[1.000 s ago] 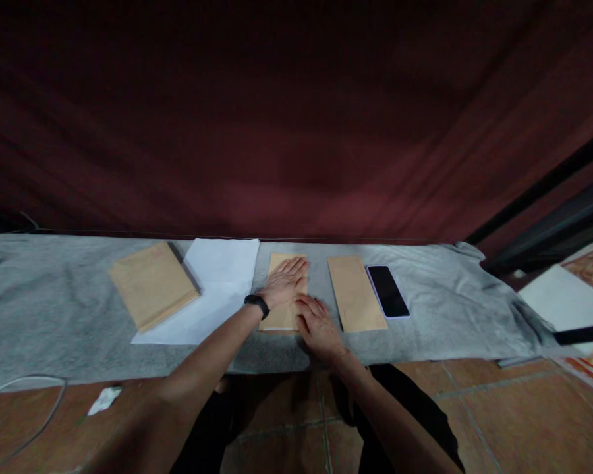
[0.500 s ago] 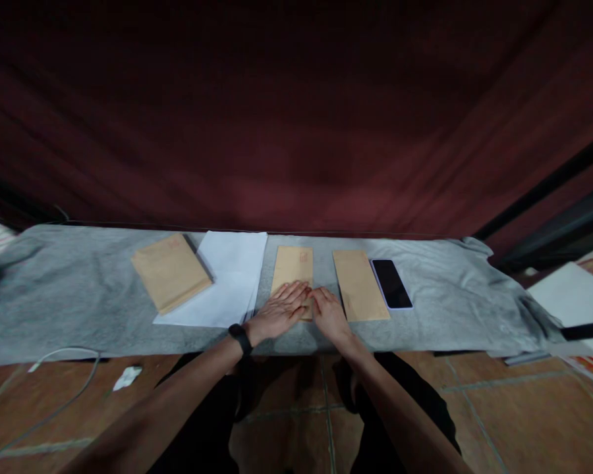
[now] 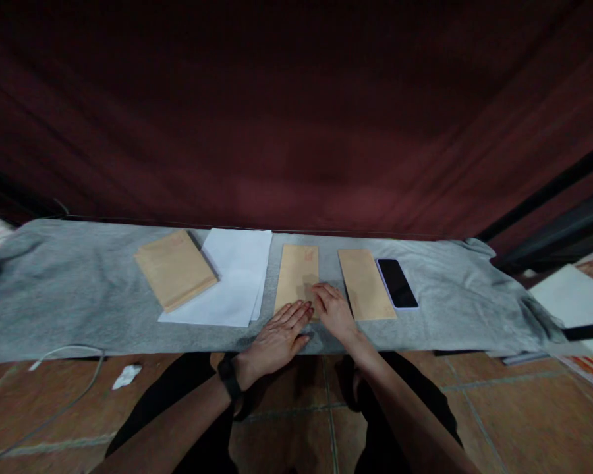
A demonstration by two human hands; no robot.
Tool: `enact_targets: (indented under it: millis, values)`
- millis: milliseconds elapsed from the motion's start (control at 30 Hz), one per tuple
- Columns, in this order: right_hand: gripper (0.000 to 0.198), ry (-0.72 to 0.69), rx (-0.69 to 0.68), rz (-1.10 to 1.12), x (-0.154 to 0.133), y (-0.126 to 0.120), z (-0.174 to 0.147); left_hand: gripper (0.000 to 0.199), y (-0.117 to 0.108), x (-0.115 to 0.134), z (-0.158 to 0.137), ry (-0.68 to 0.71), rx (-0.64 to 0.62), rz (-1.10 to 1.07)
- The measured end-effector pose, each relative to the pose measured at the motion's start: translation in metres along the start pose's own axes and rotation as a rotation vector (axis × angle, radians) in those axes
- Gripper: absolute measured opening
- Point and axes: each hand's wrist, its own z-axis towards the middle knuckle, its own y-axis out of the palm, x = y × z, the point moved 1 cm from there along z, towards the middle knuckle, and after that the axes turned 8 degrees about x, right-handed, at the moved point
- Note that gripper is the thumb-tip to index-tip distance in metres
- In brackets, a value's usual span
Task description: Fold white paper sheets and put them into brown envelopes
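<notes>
A tan paper envelope (image 3: 296, 270) with a small red print lies upright in the middle of the grey cloth. My left hand (image 3: 279, 336), wearing a black wristband, rests palm down over its near end, fingers stretched out. Beside it, my right hand (image 3: 333, 309) touches the envelope's right edge, its fingers slightly bent and apart from the thumb. Both hands cover the near part of the envelope. Just right of my right hand lies a second tan envelope (image 3: 366, 283).
A phone (image 3: 398, 283) lies right of the second envelope. On the left, a stack of tan envelopes (image 3: 175, 270) overlaps white paper sheets (image 3: 240, 273). Grey cloth (image 3: 93, 283) covers the narrow surface, a dark red curtain (image 3: 296, 164) hangs behind, and a cable (image 3: 96, 375) dangles at left.
My left hand has slid back toward me along the envelope, uncovering more of it. My right hand stays at the right edge. The view has shifted slightly.
</notes>
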Motion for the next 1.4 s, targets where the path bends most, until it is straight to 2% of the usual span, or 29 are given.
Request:
enact_targets:
  millis: [133,233,333,467,600,700,833,1100,1400]
  values:
    - [0.044,-0.130,-0.145,-0.039,-0.005,0.006,-0.006,0.060,0.006,-0.004,-0.003,0.021,-0.018,0.033]
    - [0.050,-0.135,-0.213,-0.135,-0.002,0.012,-0.005,0.065,0.006,-0.005,-0.006,0.046,-0.012,0.033]
    - [0.052,-0.108,-0.234,-0.206,0.006,0.017,0.008,0.073,0.003,-0.003,-0.008,0.067,-0.006,0.041]
    - [0.054,-0.099,-0.258,-0.317,0.016,0.025,0.040,0.079,0.000,-0.001,-0.010,0.083,0.000,0.061]
    - [0.057,-0.049,-0.234,-0.402,0.021,0.039,0.071,0.084,0.004,-0.001,-0.013,0.103,0.018,0.062]
    - [0.058,-0.007,-0.201,-0.427,0.021,0.047,0.080,0.085,0.007,-0.002,-0.013,0.106,0.031,0.064]
    - [0.061,-0.015,-0.204,-0.415,0.020,0.047,0.073,0.087,0.009,-0.003,-0.013,0.104,0.025,0.063]
    - [0.062,-0.107,-0.334,-0.309,0.015,0.035,0.042,0.088,0.005,-0.003,-0.012,0.090,-0.041,0.007]
    - [0.063,-0.131,-0.435,-0.190,-0.002,0.014,0.014,0.056,-0.009,-0.016,-0.006,0.071,-0.075,-0.086]
